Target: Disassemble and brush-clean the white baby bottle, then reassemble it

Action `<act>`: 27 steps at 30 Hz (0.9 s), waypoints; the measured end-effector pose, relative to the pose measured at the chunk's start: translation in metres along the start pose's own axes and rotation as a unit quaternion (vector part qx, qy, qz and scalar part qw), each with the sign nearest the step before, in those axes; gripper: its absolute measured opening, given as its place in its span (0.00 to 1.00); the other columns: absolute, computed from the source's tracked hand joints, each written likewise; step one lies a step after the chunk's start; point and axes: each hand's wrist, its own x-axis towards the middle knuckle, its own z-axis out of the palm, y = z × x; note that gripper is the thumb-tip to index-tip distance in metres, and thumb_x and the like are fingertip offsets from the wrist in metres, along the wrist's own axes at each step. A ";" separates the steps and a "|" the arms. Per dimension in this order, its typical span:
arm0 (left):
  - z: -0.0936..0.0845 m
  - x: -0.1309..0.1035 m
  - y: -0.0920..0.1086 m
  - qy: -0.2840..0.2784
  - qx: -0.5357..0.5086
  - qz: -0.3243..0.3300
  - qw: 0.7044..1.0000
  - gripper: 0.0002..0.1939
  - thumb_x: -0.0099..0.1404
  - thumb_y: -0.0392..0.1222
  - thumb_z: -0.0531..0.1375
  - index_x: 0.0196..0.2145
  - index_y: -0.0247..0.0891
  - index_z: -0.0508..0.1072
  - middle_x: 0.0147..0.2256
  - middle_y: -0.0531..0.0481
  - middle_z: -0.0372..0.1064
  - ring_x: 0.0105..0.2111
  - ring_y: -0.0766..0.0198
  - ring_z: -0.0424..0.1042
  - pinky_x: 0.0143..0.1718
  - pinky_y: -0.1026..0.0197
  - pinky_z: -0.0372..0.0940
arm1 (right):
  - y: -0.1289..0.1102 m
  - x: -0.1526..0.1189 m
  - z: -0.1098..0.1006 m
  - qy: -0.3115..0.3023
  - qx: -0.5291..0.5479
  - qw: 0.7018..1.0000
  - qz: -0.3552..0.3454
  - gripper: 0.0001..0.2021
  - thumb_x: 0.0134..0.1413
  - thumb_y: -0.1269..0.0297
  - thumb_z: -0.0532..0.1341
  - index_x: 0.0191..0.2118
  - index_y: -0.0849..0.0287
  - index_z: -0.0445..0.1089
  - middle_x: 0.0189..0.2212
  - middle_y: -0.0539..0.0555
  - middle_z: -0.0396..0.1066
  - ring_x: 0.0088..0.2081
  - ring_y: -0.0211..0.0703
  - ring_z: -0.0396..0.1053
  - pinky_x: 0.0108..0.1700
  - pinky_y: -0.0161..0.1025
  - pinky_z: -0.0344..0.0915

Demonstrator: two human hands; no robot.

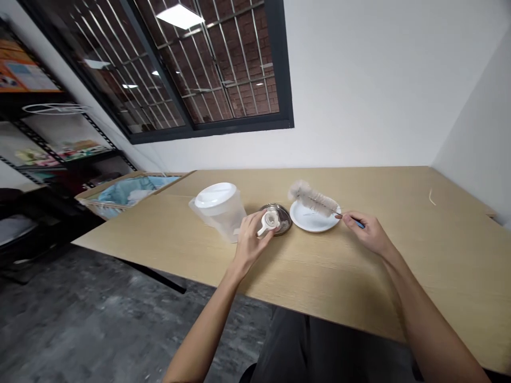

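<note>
My left hand (pixel 250 237) is closed around a small white cup (pixel 272 219), whose handle points toward the lower left and whose opening faces me. Behind the cup lies a round metal dish (pixel 283 219), partly covered by it. My right hand (pixel 369 231) grips the blue handle of a bottle brush (pixel 313 199) with fluffy pale bristles. The bristle end points left, above a white plate (pixel 315 222) on the table. Brush and cup are apart. To the left of my left hand stands a translucent plastic pitcher (pixel 222 213) with a white lid.
The wooden table (pixel 399 213) reaches back to the white wall below a barred window (pixel 207 64). At its left end is a basket (pixel 128 192) lined with blue cloth. Shelves (pixel 51 138) with assorted goods stand at the far left. A thin pale strip (pixel 432 197) lies on the right.
</note>
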 end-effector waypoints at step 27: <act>-0.014 -0.019 -0.017 -0.093 0.178 0.196 0.960 0.30 0.67 0.33 0.58 0.65 0.37 0.59 0.55 0.36 0.69 0.54 0.48 0.66 0.57 0.42 0.63 | -0.023 -0.015 0.035 -0.159 -0.145 0.974 -0.077 0.21 0.68 0.51 0.53 0.34 0.54 0.79 0.23 0.49 0.72 0.24 0.39 0.64 0.29 0.37 0.57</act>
